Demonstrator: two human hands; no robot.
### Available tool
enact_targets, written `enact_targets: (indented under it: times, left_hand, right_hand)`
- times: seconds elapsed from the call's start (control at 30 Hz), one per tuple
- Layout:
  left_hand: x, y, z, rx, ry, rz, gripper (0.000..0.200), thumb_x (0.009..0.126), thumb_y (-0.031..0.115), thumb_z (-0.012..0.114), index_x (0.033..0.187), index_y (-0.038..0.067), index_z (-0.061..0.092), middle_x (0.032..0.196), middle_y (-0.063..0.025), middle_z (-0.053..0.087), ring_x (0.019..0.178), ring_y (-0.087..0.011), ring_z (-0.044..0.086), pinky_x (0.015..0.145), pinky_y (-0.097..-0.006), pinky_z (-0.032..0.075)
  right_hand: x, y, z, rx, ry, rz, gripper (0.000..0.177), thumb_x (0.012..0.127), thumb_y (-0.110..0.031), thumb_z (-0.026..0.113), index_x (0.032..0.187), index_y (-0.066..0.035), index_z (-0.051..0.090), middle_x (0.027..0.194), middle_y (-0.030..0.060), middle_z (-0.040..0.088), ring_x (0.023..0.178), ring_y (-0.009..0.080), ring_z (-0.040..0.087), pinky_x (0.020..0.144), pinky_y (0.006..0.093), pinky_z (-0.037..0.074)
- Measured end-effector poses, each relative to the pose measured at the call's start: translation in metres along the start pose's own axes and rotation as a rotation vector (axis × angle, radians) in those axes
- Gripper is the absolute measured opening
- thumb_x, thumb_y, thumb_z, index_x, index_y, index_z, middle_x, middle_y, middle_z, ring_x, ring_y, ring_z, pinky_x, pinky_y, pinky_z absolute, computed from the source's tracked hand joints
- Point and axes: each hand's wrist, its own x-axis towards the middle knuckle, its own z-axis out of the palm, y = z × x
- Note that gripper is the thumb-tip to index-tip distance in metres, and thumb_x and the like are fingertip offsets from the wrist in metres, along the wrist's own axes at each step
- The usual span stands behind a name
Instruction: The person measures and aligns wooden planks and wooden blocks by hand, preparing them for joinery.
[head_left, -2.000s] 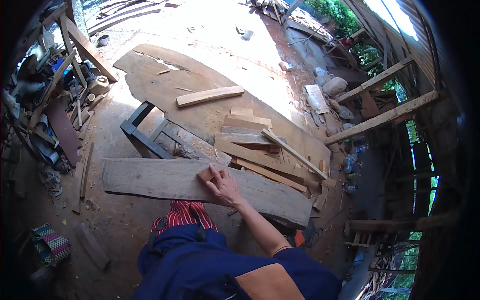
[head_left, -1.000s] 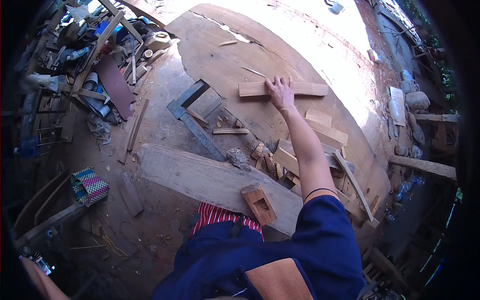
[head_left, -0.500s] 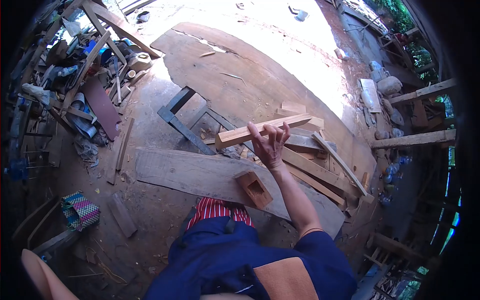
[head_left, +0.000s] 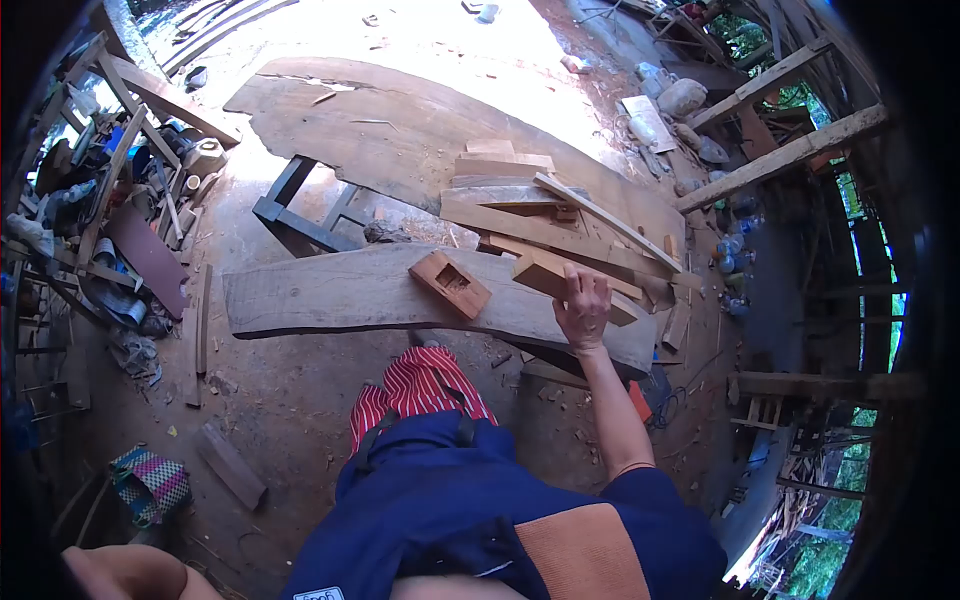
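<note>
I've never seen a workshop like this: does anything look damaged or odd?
Yes: the big wooden slab beyond the grey plank looks damaged, with a split near its far left end and a ragged edge there.

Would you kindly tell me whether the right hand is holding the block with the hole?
No, the right hand grips a wooden bar, while the block with the hole lies on the plank.

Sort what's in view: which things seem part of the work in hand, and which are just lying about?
Likely part of the work:
pale wooden bar, gripped by the right hand
grey plank, under the bar
slotted wooden block, resting on the plank

Apparently just lying about:
woven basket, on the floor
loose board, near the basket
brown panel, by the clutter
</note>
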Motion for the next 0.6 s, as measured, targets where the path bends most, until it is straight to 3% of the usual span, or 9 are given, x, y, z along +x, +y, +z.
enact_targets:
  times: [0.07, 0.13, 0.17, 0.23, 0.27, 0.37, 0.53, 0.57, 0.6]
  left_hand:
    - [-0.011, 0.023, 0.002, 0.04, -0.098, -0.008, 0.047, 0.104, 0.035, 0.028, 0.148, 0.017, 0.023, 0.129, -0.0047, 0.049, 0.111, -0.0194, 0.054, 0.097, -0.037, 0.043]
    - [0.0, 0.061, 0.02, -0.362, -0.908, 0.142, 0.043, 0.104, 0.035, 0.027, 0.142, 0.015, 0.028, 0.12, -0.0067, 0.052, 0.104, -0.0178, 0.055, 0.092, -0.0352, 0.045]
    - [-0.005, 0.07, 0.023, -0.357, -0.914, 0.155, 0.043, 0.104, 0.035, 0.027, 0.142, 0.015, 0.028, 0.12, -0.0067, 0.052, 0.104, -0.0178, 0.055, 0.092, -0.0352, 0.045]
    - [-0.017, 0.087, 0.036, -0.275, -0.436, 0.197, 0.04, 0.104, 0.034, 0.026, 0.138, 0.014, 0.03, 0.109, -0.008, 0.052, 0.092, -0.0169, 0.054, 0.082, -0.0337, 0.049]
    - [-0.01, 0.093, 0.05, -0.23, -0.438, 0.325, 0.04, 0.104, 0.028, 0.029, 0.138, 0.008, 0.024, 0.095, -0.0054, 0.042, 0.068, -0.0144, 0.045, 0.056, -0.0254, 0.045]
    - [0.001, 0.126, 0.064, -0.193, -0.449, 0.298, 0.042, 0.103, 0.034, 0.03, 0.136, 0.007, 0.026, 0.091, -0.0078, 0.046, 0.063, -0.0148, 0.047, 0.05, -0.0242, 0.045]
    - [0.022, 0.167, 0.059, -0.118, -1.039, 0.264, 0.04, 0.103, 0.034, 0.027, 0.136, 0.012, 0.031, 0.102, -0.0085, 0.05, 0.083, -0.0164, 0.053, 0.072, -0.032, 0.051]
    - [0.011, 0.155, 0.047, -0.642, -0.221, 0.21, 0.04, 0.102, 0.029, 0.028, 0.128, 0.001, 0.037, 0.1, -0.0218, 0.053, 0.08, -0.0269, 0.059, 0.068, -0.0394, 0.057]
    - [0.014, 0.187, 0.055, -0.07, -0.863, 0.215, 0.042, 0.101, 0.024, 0.027, 0.121, -0.01, 0.041, 0.103, -0.0353, 0.057, 0.082, -0.0374, 0.066, 0.07, -0.0474, 0.062]
  right_hand:
    - [-0.019, 0.022, 0.0, -0.056, -0.053, 0.052, 0.062, 0.064, -0.017, 0.074, 0.122, -0.016, 0.053, 0.094, 0.0053, 0.052, 0.091, 0.0251, 0.05, 0.079, 0.041, 0.04]
    - [-0.032, 0.039, 0.009, -0.064, -0.065, 0.023, 0.063, 0.065, -0.02, 0.075, 0.124, -0.018, 0.053, 0.093, 0.0051, 0.052, 0.091, 0.0252, 0.05, 0.08, 0.0407, 0.04]
    - [-0.033, 0.044, 0.013, -0.083, -0.079, 0.004, 0.065, 0.065, -0.023, 0.076, 0.126, -0.02, 0.052, 0.093, 0.0048, 0.052, 0.092, 0.0252, 0.05, 0.08, 0.0404, 0.04]
    - [-0.04, 0.055, 0.032, -0.04, -0.112, -0.042, 0.066, 0.067, -0.027, 0.076, 0.128, -0.022, 0.051, 0.093, 0.0046, 0.052, 0.092, 0.0253, 0.051, 0.079, 0.0393, 0.042]
    - [-0.046, 0.06, 0.052, 0.026, -0.173, -0.095, 0.067, 0.067, -0.025, 0.076, 0.129, -0.022, 0.051, 0.093, 0.0046, 0.053, 0.091, 0.0251, 0.052, 0.078, 0.0387, 0.043]
    - [-0.057, 0.071, 0.079, 0.147, -0.33, -0.197, 0.066, 0.069, -0.02, 0.075, 0.13, -0.021, 0.05, 0.095, 0.0051, 0.055, 0.09, 0.0251, 0.054, 0.074, 0.0376, 0.048]
    - [-0.058, 0.075, 0.085, 0.327, -0.316, -0.203, 0.066, 0.07, -0.017, 0.073, 0.131, -0.02, 0.05, 0.096, 0.0055, 0.055, 0.09, 0.0263, 0.054, 0.074, 0.0374, 0.051]
    - [-0.056, 0.075, 0.084, 0.353, -0.326, -0.199, 0.066, 0.069, -0.017, 0.073, 0.131, -0.02, 0.05, 0.096, 0.0056, 0.055, 0.09, 0.0262, 0.054, 0.073, 0.0375, 0.052]
    - [-0.052, 0.076, 0.082, 0.381, -0.324, -0.222, 0.066, 0.069, -0.017, 0.073, 0.131, -0.02, 0.05, 0.096, 0.0056, 0.055, 0.09, 0.0262, 0.054, 0.073, 0.0375, 0.052]
